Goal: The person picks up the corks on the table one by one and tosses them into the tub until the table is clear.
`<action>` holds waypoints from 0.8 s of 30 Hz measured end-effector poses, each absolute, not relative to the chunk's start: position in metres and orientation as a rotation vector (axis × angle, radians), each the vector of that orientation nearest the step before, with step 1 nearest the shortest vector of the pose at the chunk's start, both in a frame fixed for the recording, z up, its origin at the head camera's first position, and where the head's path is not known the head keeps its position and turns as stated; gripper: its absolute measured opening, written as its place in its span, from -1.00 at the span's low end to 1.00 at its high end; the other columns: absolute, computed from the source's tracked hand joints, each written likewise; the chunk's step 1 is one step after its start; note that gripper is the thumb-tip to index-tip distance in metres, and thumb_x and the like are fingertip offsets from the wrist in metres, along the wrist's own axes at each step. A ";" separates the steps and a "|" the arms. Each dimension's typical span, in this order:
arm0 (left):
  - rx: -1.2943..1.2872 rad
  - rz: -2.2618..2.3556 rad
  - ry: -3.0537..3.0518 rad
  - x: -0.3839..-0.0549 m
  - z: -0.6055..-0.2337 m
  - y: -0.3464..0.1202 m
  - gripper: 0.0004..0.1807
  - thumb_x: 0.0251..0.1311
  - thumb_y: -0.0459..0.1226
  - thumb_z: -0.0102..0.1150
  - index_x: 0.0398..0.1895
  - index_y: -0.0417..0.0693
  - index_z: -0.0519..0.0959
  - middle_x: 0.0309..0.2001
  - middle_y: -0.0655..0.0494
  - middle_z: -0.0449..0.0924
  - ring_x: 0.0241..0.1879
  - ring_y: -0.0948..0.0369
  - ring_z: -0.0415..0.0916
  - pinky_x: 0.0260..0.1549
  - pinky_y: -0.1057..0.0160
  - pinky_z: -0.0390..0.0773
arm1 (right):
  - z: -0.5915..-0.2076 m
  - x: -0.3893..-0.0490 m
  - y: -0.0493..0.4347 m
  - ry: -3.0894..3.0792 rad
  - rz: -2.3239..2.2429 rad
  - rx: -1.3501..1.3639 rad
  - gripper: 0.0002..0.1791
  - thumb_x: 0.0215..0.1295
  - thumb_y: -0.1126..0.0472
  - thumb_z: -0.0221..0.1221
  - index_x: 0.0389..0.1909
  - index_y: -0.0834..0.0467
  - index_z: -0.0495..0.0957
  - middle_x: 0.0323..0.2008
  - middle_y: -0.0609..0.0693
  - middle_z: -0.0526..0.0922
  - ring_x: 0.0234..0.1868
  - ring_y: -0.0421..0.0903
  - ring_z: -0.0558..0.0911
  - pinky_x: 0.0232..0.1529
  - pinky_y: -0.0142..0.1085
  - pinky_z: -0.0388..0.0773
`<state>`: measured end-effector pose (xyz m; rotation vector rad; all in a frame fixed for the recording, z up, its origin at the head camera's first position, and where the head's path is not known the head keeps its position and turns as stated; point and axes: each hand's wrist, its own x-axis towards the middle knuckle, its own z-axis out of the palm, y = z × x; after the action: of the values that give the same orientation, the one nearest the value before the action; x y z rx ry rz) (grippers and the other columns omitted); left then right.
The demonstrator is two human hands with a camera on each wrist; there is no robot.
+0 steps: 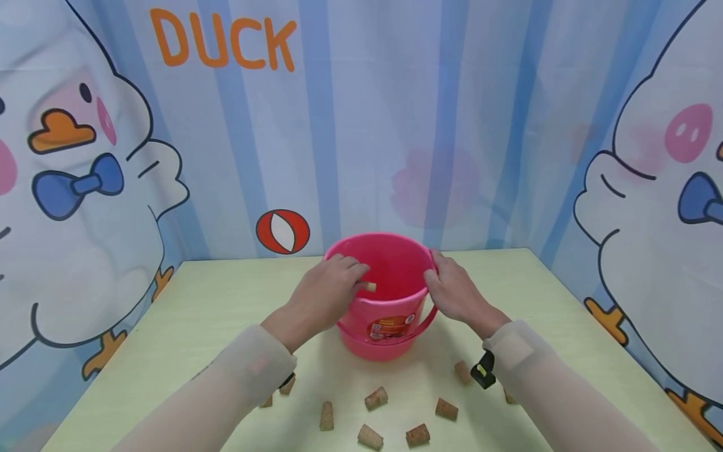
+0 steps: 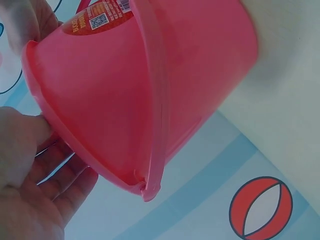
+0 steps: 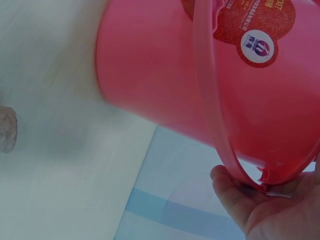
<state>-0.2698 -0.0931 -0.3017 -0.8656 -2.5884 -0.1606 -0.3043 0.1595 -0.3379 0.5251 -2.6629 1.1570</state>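
A pink bucket (image 1: 356, 317) stands upright on the table, its handle (image 3: 204, 75) hanging down across the labelled front. My left hand (image 1: 330, 289) is at the near left of the bucket's mouth and pinches a small cork (image 1: 371, 287) over the opening. In the left wrist view the fingers of that hand (image 2: 47, 175) lie behind the rim, and the cork is hidden. My right hand (image 1: 456, 290) grips the right side of the rim, fingers by the handle's joint, as the right wrist view also shows. Most of the bucket's inside is out of sight.
Several corks lie scattered in front of the bucket, among them a cork (image 1: 376, 398) near the middle and a cork (image 1: 463, 372) to the right. The pale table (image 1: 226, 295) ends at a curtain (image 1: 373, 125) printed with ducks.
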 end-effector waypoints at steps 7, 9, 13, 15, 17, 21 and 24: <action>-0.844 -0.263 -2.575 -0.268 -0.301 -0.096 -0.46 0.16 -0.21 0.49 0.24 -0.05 0.61 0.09 0.06 0.67 0.12 0.08 0.59 -0.03 0.14 0.70 | -0.338 -0.305 0.159 -2.669 1.102 0.498 -0.44 0.49 0.22 -0.13 0.47 0.28 0.25 -0.06 0.17 0.57 -0.10 0.07 0.49 -0.19 -0.14 0.60; -0.839 -0.301 -2.571 -0.267 -0.301 -0.097 -0.48 0.20 -0.22 0.47 0.24 -0.04 0.61 0.09 0.06 0.68 0.12 0.08 0.60 -0.03 0.14 0.70 | -0.339 -0.305 0.159 -2.671 1.094 0.493 -0.43 0.49 0.22 -0.13 0.47 0.29 0.25 -0.05 0.16 0.57 -0.09 0.07 0.48 -0.18 -0.13 0.60; -0.837 -0.357 -2.551 -0.265 -0.300 -0.102 -0.53 0.24 -0.22 0.43 0.22 -0.04 0.62 0.07 0.07 0.69 0.10 0.08 0.62 -0.05 0.13 0.71 | -0.339 -0.305 0.159 -2.673 1.095 0.492 -0.42 0.48 0.22 -0.10 0.47 0.29 0.24 -0.05 0.17 0.57 -0.09 0.07 0.49 -0.19 -0.14 0.62; -0.836 -0.381 -2.539 -0.265 -0.300 -0.105 -0.54 0.24 -0.23 0.43 0.21 -0.05 0.62 0.05 0.07 0.70 0.07 0.09 0.63 -0.05 0.13 0.71 | -0.339 -0.305 0.159 -2.674 1.098 0.492 -0.42 0.48 0.22 -0.10 0.48 0.29 0.23 -0.05 0.17 0.57 -0.09 0.07 0.49 -0.19 -0.15 0.62; -0.831 -0.396 -2.532 -0.263 -0.300 -0.107 -0.55 0.24 -0.23 0.43 0.19 -0.05 0.63 0.03 0.07 0.70 0.05 0.09 0.64 -0.05 0.13 0.71 | -0.339 -0.305 0.159 -2.678 1.101 0.490 -0.41 0.48 0.22 -0.10 0.49 0.29 0.22 -0.04 0.19 0.56 -0.09 0.07 0.49 -0.20 -0.15 0.62; -0.817 -0.399 -2.538 -0.260 -0.299 -0.112 -0.55 0.23 -0.23 0.44 0.18 -0.06 0.63 0.02 0.06 0.70 0.04 0.08 0.64 -0.06 0.12 0.71 | -0.339 -0.305 0.159 -2.681 1.101 0.486 -0.41 0.48 0.20 -0.12 0.49 0.28 0.22 -0.03 0.20 0.56 -0.08 0.08 0.49 -0.19 -0.14 0.62; -0.821 -0.375 -2.527 -0.258 -0.299 -0.116 -0.56 0.23 -0.22 0.44 0.17 -0.07 0.64 0.01 0.05 0.71 0.03 0.07 0.65 -0.06 0.11 0.71 | -0.338 -0.305 0.158 -2.680 1.098 0.480 -0.41 0.48 0.19 -0.12 0.48 0.27 0.23 -0.02 0.21 0.56 -0.08 0.08 0.49 -0.18 -0.13 0.62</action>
<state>-0.2584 -0.1159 -0.2992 -0.8206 -2.5268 -0.3748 -0.3052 0.1584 -0.3384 0.4803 -2.6804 1.0977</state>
